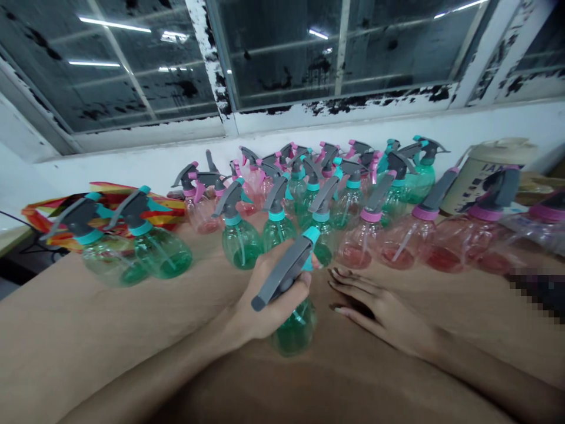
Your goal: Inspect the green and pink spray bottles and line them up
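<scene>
My left hand (pixel 269 294) is wrapped round the neck of a green spray bottle (pixel 293 333) with a grey and teal trigger head. The bottle stands upright near the table's front edge, and green liquid shows in its lower part. My right hand (pixel 375 303) lies on the table to the right of it, fingers stretched out and apart, holding nothing. Just beyond my hands, a row of spray bottles runs across the table, with a green bottle (pixel 241 244) to the left and a pink bottle (pixel 359 241) to the right.
Two green spray bottles (pixel 163 250) stand at the left before a red and yellow plastic bag (pixel 106 206). Several more bottles crowd towards the wall. A beige container (pixel 489 171) is at the back right. Behind the wooden table (pixel 176 312) are windows (pixel 282 59) with peeling frames.
</scene>
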`<action>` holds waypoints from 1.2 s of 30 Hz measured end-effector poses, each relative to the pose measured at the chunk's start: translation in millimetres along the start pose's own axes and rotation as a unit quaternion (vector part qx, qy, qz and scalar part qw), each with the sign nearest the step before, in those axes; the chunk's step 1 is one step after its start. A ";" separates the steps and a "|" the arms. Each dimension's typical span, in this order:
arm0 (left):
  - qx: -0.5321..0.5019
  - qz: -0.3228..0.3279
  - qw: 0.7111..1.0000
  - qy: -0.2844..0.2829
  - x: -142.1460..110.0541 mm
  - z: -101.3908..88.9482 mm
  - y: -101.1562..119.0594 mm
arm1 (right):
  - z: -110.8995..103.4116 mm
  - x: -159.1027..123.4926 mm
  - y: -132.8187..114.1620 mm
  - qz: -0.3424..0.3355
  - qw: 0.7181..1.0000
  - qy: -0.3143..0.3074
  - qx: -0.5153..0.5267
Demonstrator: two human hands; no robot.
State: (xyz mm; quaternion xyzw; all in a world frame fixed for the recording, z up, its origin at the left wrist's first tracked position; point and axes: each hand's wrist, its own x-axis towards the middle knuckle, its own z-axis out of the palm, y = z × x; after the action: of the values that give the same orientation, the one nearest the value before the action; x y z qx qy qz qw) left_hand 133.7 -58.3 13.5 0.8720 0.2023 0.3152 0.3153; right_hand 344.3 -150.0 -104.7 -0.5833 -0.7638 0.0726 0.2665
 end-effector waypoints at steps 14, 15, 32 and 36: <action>0.051 -0.041 0.993 0.097 -3.5 8.2 5.4 | 2.5 0.0 2.1 -0.009 1.000 0.006 -0.016; 0.058 -0.044 0.992 0.100 -4.8 8.1 5.3 | 2.1 0.2 1.7 -0.009 1.000 0.003 -0.016; 0.174 -0.062 0.981 0.059 -64.5 -44.3 -5.7 | 5.1 -3.5 1.9 0.003 0.998 -0.005 -0.061; 0.187 -0.122 0.968 0.117 -81.7 -73.1 -34.2 | 5.1 1.0 -3.2 0.010 0.997 -0.010 -0.082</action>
State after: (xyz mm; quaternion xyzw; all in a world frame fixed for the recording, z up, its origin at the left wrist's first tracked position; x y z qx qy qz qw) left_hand 20.2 -47.9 -0.1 0.8414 0.3979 0.3306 0.1565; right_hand 338.9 -149.0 -107.3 -0.6098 -0.7640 0.0183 0.2097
